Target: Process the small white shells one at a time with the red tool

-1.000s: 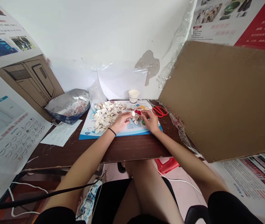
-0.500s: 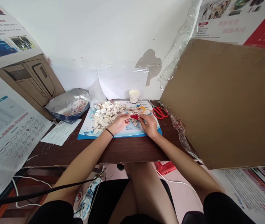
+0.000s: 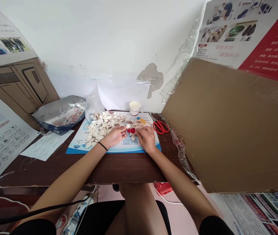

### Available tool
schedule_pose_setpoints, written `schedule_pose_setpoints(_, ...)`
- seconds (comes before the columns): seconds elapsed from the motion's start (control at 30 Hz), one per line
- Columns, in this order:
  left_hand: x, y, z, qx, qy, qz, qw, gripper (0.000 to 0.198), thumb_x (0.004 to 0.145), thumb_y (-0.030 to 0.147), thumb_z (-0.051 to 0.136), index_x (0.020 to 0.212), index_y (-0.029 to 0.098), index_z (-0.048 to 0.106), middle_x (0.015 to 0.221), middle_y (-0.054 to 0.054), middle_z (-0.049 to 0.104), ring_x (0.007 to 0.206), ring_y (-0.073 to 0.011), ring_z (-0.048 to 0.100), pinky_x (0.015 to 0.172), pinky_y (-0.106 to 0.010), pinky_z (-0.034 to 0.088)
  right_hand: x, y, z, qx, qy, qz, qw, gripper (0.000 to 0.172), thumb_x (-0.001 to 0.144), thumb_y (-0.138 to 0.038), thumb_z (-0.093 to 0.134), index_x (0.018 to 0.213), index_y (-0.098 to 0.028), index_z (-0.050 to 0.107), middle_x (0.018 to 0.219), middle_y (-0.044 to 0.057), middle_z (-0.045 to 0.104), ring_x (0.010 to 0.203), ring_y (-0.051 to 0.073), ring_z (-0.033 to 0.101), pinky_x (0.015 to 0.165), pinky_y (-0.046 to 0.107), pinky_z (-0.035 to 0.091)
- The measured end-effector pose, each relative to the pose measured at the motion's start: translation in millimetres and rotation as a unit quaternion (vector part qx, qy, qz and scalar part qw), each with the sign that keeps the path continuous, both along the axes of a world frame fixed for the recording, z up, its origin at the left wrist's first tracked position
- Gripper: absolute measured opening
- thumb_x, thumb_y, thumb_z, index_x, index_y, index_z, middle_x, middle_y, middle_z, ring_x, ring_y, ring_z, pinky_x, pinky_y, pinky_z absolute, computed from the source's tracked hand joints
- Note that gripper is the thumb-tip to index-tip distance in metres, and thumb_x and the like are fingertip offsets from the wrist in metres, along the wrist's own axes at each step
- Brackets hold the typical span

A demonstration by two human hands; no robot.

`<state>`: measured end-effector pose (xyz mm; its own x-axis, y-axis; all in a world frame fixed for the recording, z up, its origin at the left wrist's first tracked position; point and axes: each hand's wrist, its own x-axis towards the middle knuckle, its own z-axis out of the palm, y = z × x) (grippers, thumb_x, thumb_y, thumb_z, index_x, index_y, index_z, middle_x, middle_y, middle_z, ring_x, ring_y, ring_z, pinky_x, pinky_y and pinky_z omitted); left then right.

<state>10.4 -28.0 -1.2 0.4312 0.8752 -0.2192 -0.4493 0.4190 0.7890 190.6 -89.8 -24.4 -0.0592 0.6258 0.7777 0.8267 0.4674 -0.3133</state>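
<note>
My left hand [image 3: 116,135], a dark band on its wrist, has thumb and fingers pinched at a small white shell [image 3: 128,126]. Just right of those fingertips is a small red piece [image 3: 131,130] whose kind I cannot make out. My right hand [image 3: 146,138] is closed beside it, with fingertips near its right end; what they grip is too small to tell. A heap of pale shells [image 3: 100,129] lies left of my hands on a blue and white printed sheet [image 3: 114,150]. More shells [image 3: 133,137] lie under and behind my hands.
Red-handled scissors [image 3: 161,127] lie at right, near a large cardboard panel [image 3: 227,130]. A paper cup [image 3: 134,107] stands at the back. An open foil bag [image 3: 60,114] with reddish-white bits sits at left, above a paper slip [image 3: 46,145]. A black cable [image 3: 38,211] crosses my left arm.
The view has shifted, so the table appears lower and farther left. My hands stay together around the red piece with much the same pinched pose.
</note>
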Motion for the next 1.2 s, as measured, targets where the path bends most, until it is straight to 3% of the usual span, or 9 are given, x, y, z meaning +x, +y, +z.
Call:
schedule_pose_setpoints(0.27,-5.8,4.5,4.4,0.032,-0.006,-0.012,0.999,0.020,0.066,0.025,0.081,0.079,0.017,0.068,0.075,-0.003,0.062,0.061,-0.0102,0.044,0.059,-0.027,0.039,14.0,7.8,9.5,0.028,-0.067,-0.029,0.997,0.022,0.096,-0.023,0.051,0.091,-0.024,0.072,0.085,0.004,0.076,0.075,0.021,0.059,0.075,0.037,0.035)
schedule_pose_setpoints(0.4,-3.1,1.9,3.4,0.038,-0.005,-0.024,0.999,0.022,0.063,0.026,0.084,0.074,0.018,0.067,0.074,-0.002,0.060,0.065,-0.0113,0.047,0.062,-0.028,0.040,16.7,3.5,11.8,0.034,-0.082,0.017,0.996,0.020,0.096,-0.025,0.052,0.095,-0.026,0.071,0.089,0.003,0.076,0.077,0.021,0.059,0.076,0.038,0.036)
schedule_pose_setpoints(0.5,-1.3,0.1,2.2,0.046,0.006,-0.069,0.997,0.022,0.062,0.024,0.085,0.076,0.018,0.068,0.077,-0.004,0.062,0.071,-0.0150,0.052,0.068,-0.033,0.043,18.0,0.2,9.2,0.024,-0.094,0.029,0.995,0.019,0.096,-0.027,0.052,0.097,-0.026,0.071,0.086,0.003,0.075,0.080,0.022,0.059,0.079,0.040,0.038)
schedule_pose_setpoints(0.67,-2.4,-1.7,0.4,0.049,0.003,-0.072,0.996,0.021,0.063,0.024,0.085,0.069,0.017,0.066,0.074,-0.005,0.062,0.072,-0.0173,0.053,0.071,-0.036,0.043,25.7,1.4,7.5,0.031,-0.075,0.011,0.997,0.022,0.096,-0.028,0.049,0.097,-0.026,0.071,0.081,0.006,0.072,0.081,0.024,0.058,0.079,0.042,0.041)
schedule_pose_setpoints(0.87,1.2,-1.5,-4.2,0.042,-0.023,-0.080,0.996,0.029,0.059,0.027,0.089,0.070,0.015,0.065,0.071,-0.003,0.060,0.072,-0.0150,0.053,0.070,-0.032,0.043,15.0,3.0,6.0,0.024,0.029,0.037,0.999,0.023,0.096,-0.030,0.047,0.096,-0.024,0.069,0.088,0.010,0.072,0.083,0.026,0.060,0.080,0.043,0.048)
schedule_pose_setpoints(0.97,-0.5,0.3,-7.7,0.043,-0.032,-0.082,0.995,0.031,0.062,0.033,0.088,0.071,0.015,0.064,0.071,-0.003,0.061,0.070,-0.0142,0.053,0.068,-0.031,0.043,4.1,1.8,2.7,0.037,0.057,0.076,0.995,0.019,0.095,-0.025,0.049,0.097,-0.025,0.069,0.085,0.008,0.071,0.081,0.024,0.062,0.076,0.041,0.052)
schedule_pose_setpoints(1.2,-2.5,5.7,-8.8,0.042,-0.002,-0.106,0.993,0.031,0.064,0.032,0.087,0.074,0.014,0.064,0.074,-0.001,0.060,0.073,-0.0116,0.054,0.073,-0.028,0.045,5.0,4.0,3.8,0.099,0.064,0.087,0.989,0.017,0.092,-0.019,0.055,0.098,-0.023,0.071,0.085,0.005,0.073,0.079,0.020,0.063,0.073,0.037,0.054)
